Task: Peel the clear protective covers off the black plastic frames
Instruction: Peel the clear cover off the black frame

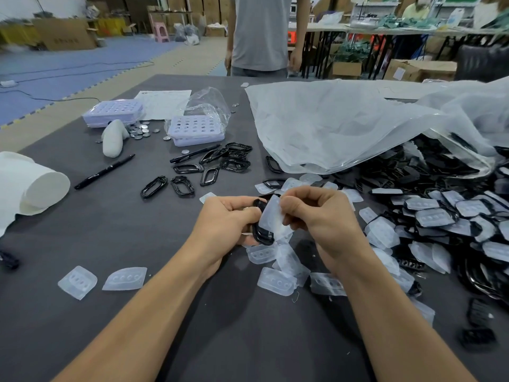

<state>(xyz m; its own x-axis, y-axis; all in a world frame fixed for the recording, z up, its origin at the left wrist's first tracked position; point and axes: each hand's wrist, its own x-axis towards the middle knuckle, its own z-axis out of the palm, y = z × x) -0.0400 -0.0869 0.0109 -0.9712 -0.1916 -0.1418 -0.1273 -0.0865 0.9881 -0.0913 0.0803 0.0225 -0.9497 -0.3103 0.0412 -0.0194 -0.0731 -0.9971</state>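
Black frames (181, 186), milky-clear covers (125, 278), seemingly lavender trays (197, 130).

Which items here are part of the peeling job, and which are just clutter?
In the job: left hand, right hand, held frame, cover being peeled, unpeeled pile, peeled frames, shed covers.
Lying about: pens, purple trays, metal discs, white roll, paper sheet.

- Frame (263, 232): mostly hidden by your left hand (228, 224) and cover (271, 216).
- Your right hand (316, 213): fingertips out of sight behind cover.
- Pile (440, 194): part buried under bag (344, 125), rest cut by right edge.
- Roll (33, 186): cut by left edge.
- Sheet (165, 102): print too small to read.
- Person (261, 34): cut off above chest.
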